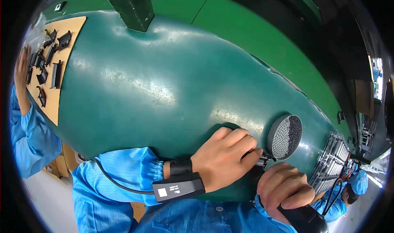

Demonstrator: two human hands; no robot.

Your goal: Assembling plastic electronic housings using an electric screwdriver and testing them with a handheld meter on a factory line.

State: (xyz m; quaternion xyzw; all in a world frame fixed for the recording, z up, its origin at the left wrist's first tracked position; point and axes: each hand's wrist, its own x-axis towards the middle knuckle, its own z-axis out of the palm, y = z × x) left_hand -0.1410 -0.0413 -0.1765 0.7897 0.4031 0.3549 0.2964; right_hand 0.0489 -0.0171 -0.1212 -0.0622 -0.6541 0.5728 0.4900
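My left hand [223, 159] is curled, back upward, low over the green table. Between thumb and fingers it grips a small dark part with a metallic end [262, 161], mostly hidden by the hand. Close to its right, my right hand [284, 188] is closed, fingers bent inward; whatever it grips is hidden. Just beyond both hands stands a round shallow dish [271, 136] with small grey pieces on one side and black ones on the other. A black device [179, 188] with a cable is strapped to my left wrist.
The green table [143, 89] reaches far ahead, with a dark green post [133, 7] at its far edge. Wire-like metal racks [330, 161] lie right. At left, a person's hand [22, 67] is by a tan board [67, 48] with several black plastic parts. Another person [338, 200] is right.
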